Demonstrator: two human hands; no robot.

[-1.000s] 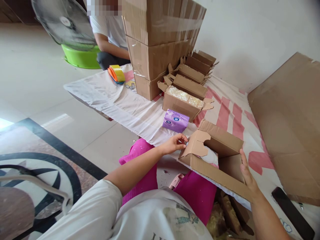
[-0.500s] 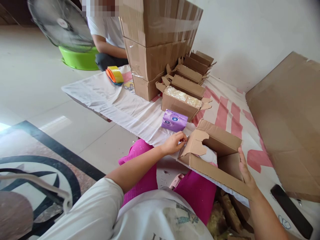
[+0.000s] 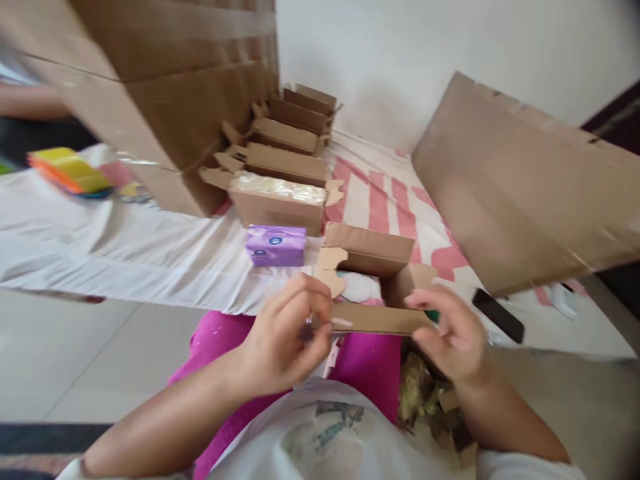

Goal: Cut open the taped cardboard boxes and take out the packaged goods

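A cardboard box (image 3: 373, 319) with raised flaps stands at the table's front edge, before my lap. Inside it, a white and pink item (image 3: 361, 288) shows in part. My left hand (image 3: 293, 333) is in front of the box's left corner, its fingers curled in a pinch; a pale sliver shows by the fingertips, too blurred to name. At the box's right end, my right hand (image 3: 453, 330) is raised with thumb and fingers apart. A small dark green thing (image 3: 433, 315) shows between its fingers, and I cannot tell whether it is touched. Beyond the box sits a purple tissue pack (image 3: 276, 247).
Several open small boxes (image 3: 280, 210) line up behind the tissue pack, beside stacked large cartons (image 3: 155, 120). Yellow and orange bands (image 3: 70, 170) lie at left, near a seated person's arm. A large cardboard sheet (image 3: 520, 193) and a black phone (image 3: 499, 315) are at right.
My view has swung to the right. My right hand has come off the box's right wall, and my left hand has moved from its left end to the front corner, fingers more curled.
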